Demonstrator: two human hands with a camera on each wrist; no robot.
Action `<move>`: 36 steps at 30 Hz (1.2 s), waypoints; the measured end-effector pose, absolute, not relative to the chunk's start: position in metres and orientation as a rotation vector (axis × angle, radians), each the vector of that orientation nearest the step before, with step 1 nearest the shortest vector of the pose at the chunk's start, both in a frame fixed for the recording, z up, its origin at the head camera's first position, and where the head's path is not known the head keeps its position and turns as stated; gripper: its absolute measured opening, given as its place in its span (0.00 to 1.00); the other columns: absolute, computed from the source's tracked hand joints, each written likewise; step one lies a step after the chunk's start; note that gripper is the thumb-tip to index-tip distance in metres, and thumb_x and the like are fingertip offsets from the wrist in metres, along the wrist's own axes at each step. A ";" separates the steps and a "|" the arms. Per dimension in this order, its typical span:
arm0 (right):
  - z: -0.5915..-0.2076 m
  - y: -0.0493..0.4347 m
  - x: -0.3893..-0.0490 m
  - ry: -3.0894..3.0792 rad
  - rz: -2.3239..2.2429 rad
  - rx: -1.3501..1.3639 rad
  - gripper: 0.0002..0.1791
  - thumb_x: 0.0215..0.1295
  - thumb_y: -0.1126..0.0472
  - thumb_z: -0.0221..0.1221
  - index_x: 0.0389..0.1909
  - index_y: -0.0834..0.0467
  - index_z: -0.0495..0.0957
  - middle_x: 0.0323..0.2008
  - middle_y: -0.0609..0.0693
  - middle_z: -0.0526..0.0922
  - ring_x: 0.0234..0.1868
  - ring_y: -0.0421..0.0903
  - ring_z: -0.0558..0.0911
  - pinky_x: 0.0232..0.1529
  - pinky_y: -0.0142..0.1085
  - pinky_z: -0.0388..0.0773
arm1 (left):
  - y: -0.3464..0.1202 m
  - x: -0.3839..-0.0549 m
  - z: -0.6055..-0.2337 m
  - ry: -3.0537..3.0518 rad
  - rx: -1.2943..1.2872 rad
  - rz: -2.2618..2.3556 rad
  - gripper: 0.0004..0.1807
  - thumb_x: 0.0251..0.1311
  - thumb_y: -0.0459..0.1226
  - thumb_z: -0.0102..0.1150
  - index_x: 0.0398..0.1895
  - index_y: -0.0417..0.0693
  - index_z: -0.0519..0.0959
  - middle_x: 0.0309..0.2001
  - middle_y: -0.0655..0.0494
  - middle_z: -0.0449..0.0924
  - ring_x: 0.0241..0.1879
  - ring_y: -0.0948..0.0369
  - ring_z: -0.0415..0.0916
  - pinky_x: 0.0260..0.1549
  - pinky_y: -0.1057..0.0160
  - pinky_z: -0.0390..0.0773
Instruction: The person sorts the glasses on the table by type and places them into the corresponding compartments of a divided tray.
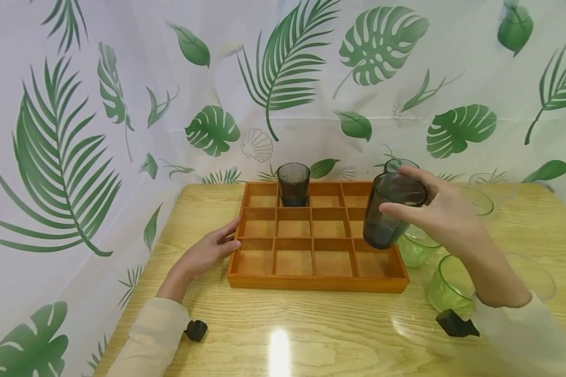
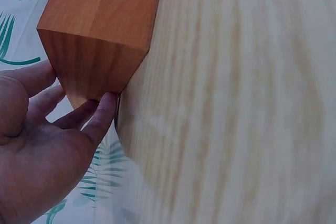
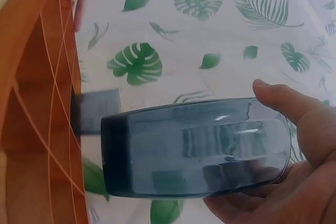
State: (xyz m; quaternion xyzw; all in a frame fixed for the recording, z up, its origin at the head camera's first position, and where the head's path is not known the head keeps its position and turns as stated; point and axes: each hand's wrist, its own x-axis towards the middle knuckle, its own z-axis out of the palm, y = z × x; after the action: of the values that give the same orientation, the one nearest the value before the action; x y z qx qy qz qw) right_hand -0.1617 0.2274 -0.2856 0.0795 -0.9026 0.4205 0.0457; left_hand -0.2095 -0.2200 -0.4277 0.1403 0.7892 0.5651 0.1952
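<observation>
My right hand (image 1: 448,209) grips a smoky grey drinking glass (image 1: 383,225) near its rim, thumb on one side and fingers on the other. The glass hangs slightly tilted over the right end of a wooden tray (image 1: 311,283) divided into several square compartments. In the right wrist view, the held glass (image 3: 194,148) shows its thick dark base toward the tray. Another smoky glass (image 1: 294,183) stands upright in a back-row compartment, second from the left. My left hand (image 1: 207,254) rests its fingertips against the tray's left side; the left wrist view shows the fingers (image 2: 102,116) touching the wooden wall.
Behind the held glass shows the rim of another grey glass (image 1: 401,165). Green glasses (image 1: 417,251) stand right of the tray, one (image 1: 445,293) nearer the front, partly behind my right forearm. A clear glass (image 1: 530,277) is farther right. A leaf-print sheet (image 1: 283,120) hangs behind the table.
</observation>
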 end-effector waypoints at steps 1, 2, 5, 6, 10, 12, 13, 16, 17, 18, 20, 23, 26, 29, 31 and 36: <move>-0.286 0.222 -0.162 -2.763 1.297 0.256 0.49 0.63 0.44 0.72 0.81 0.51 0.61 0.57 0.61 0.81 0.47 0.43 0.80 0.36 0.26 0.77 | -0.220 -0.209 -0.428 2.213 0.397 1.582 0.38 0.80 0.37 0.50 0.85 0.52 0.45 0.84 0.49 0.38 0.79 0.43 0.47 0.73 0.44 0.58; -0.287 0.217 -0.162 -2.765 1.310 0.267 0.49 0.63 0.44 0.72 0.81 0.51 0.61 0.57 0.60 0.81 0.48 0.46 0.81 0.37 0.26 0.78 | -0.220 -0.209 -0.427 2.214 0.394 1.581 0.38 0.80 0.37 0.51 0.85 0.52 0.45 0.84 0.49 0.38 0.79 0.43 0.47 0.73 0.45 0.58; -0.290 0.203 -0.162 -2.754 1.336 0.314 0.49 0.62 0.44 0.73 0.80 0.50 0.61 0.57 0.59 0.81 0.50 0.50 0.82 0.39 0.27 0.78 | -0.220 -0.209 -0.427 2.222 0.406 1.574 0.39 0.80 0.37 0.51 0.85 0.50 0.44 0.84 0.47 0.38 0.79 0.42 0.47 0.73 0.44 0.58; -0.291 0.199 -0.162 -2.758 1.334 0.323 0.50 0.61 0.43 0.73 0.80 0.50 0.61 0.57 0.58 0.81 0.51 0.50 0.82 0.41 0.28 0.78 | -0.220 -0.209 -0.427 2.226 0.403 1.572 0.39 0.80 0.37 0.51 0.85 0.50 0.44 0.84 0.47 0.38 0.79 0.42 0.47 0.73 0.44 0.58; -0.294 0.185 -0.161 -2.756 1.377 0.364 0.51 0.60 0.43 0.74 0.80 0.47 0.61 0.59 0.57 0.81 0.53 0.51 0.82 0.43 0.30 0.78 | -0.219 -0.209 -0.428 2.232 0.396 1.568 0.39 0.80 0.36 0.50 0.85 0.50 0.44 0.84 0.47 0.38 0.79 0.42 0.47 0.73 0.45 0.58; -0.295 0.179 -0.159 -2.746 1.413 0.397 0.49 0.59 0.44 0.75 0.79 0.48 0.63 0.57 0.57 0.82 0.52 0.51 0.83 0.44 0.33 0.80 | -0.218 -0.210 -0.428 2.234 0.391 1.568 0.38 0.80 0.36 0.50 0.85 0.50 0.45 0.84 0.47 0.38 0.79 0.42 0.47 0.73 0.45 0.57; -0.295 0.176 -0.159 -2.734 1.434 0.422 0.48 0.59 0.46 0.75 0.79 0.48 0.64 0.57 0.57 0.83 0.52 0.52 0.83 0.44 0.35 0.81 | -0.219 -0.210 -0.428 2.233 0.395 1.570 0.38 0.80 0.36 0.50 0.85 0.50 0.45 0.84 0.46 0.38 0.79 0.41 0.47 0.73 0.44 0.57; -0.295 0.167 -0.158 -2.728 1.454 0.459 0.47 0.59 0.46 0.76 0.77 0.49 0.66 0.59 0.55 0.81 0.54 0.52 0.83 0.50 0.43 0.81 | -0.220 -0.209 -0.428 2.231 0.409 1.572 0.38 0.80 0.36 0.50 0.85 0.49 0.45 0.84 0.45 0.38 0.79 0.41 0.46 0.74 0.44 0.56; -0.295 0.165 -0.158 -2.731 1.447 0.469 0.47 0.59 0.46 0.76 0.77 0.49 0.67 0.61 0.55 0.80 0.56 0.52 0.82 0.53 0.46 0.80 | -0.220 -0.209 -0.428 2.230 0.411 1.575 0.38 0.80 0.36 0.50 0.85 0.49 0.45 0.84 0.45 0.38 0.79 0.41 0.46 0.74 0.44 0.56; -0.295 0.163 -0.158 -2.737 1.440 0.475 0.47 0.59 0.46 0.76 0.77 0.49 0.66 0.63 0.55 0.79 0.58 0.53 0.81 0.55 0.49 0.79 | -0.220 -0.209 -0.428 2.226 0.413 1.580 0.38 0.80 0.36 0.50 0.85 0.49 0.45 0.84 0.45 0.38 0.79 0.41 0.46 0.74 0.43 0.55; -0.296 0.160 -0.158 -2.756 1.415 0.470 0.49 0.58 0.45 0.76 0.78 0.49 0.66 0.67 0.54 0.76 0.60 0.54 0.79 0.56 0.52 0.77 | -0.220 -0.209 -0.428 2.225 0.423 1.580 0.38 0.80 0.37 0.50 0.85 0.48 0.45 0.84 0.45 0.38 0.79 0.41 0.45 0.74 0.43 0.55; -0.297 0.159 -0.159 -2.774 1.386 0.464 0.49 0.58 0.43 0.75 0.79 0.49 0.65 0.70 0.55 0.73 0.64 0.55 0.76 0.58 0.54 0.75 | -0.220 -0.210 -0.429 2.223 0.429 1.581 0.38 0.80 0.37 0.49 0.85 0.48 0.44 0.83 0.44 0.38 0.79 0.40 0.45 0.74 0.43 0.55; -0.299 0.158 -0.162 -2.785 1.382 0.444 0.50 0.58 0.42 0.75 0.79 0.49 0.65 0.71 0.55 0.72 0.64 0.56 0.76 0.58 0.55 0.76 | -0.220 -0.210 -0.430 2.230 0.434 1.575 0.38 0.80 0.37 0.49 0.85 0.48 0.44 0.83 0.44 0.38 0.79 0.40 0.45 0.74 0.43 0.55; -0.300 0.157 -0.167 -2.785 1.389 0.431 0.50 0.58 0.42 0.75 0.79 0.51 0.65 0.71 0.56 0.72 0.64 0.56 0.76 0.59 0.55 0.75 | -0.221 -0.210 -0.430 2.237 0.437 1.571 0.38 0.80 0.37 0.50 0.85 0.48 0.45 0.83 0.44 0.39 0.79 0.40 0.46 0.74 0.43 0.56; -0.300 0.156 -0.171 -2.777 1.395 0.431 0.50 0.58 0.43 0.75 0.79 0.53 0.64 0.71 0.57 0.71 0.66 0.57 0.75 0.61 0.57 0.74 | -0.221 -0.210 -0.430 2.237 0.439 1.570 0.38 0.80 0.37 0.50 0.85 0.48 0.45 0.83 0.44 0.39 0.79 0.40 0.46 0.74 0.43 0.56; -0.299 0.154 -0.185 -2.766 1.422 0.427 0.51 0.59 0.43 0.75 0.79 0.56 0.63 0.72 0.59 0.70 0.69 0.58 0.71 0.64 0.58 0.72 | -0.221 -0.210 -0.429 2.232 0.431 1.575 0.38 0.80 0.36 0.51 0.85 0.48 0.45 0.83 0.45 0.39 0.79 0.41 0.46 0.73 0.43 0.57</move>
State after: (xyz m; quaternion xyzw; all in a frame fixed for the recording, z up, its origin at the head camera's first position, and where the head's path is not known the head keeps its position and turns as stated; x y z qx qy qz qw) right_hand -0.1847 0.1544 -0.2990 0.1360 -0.8811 0.4529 0.0014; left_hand -0.2098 -0.2208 -0.4290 0.1532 0.7928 0.5595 0.1869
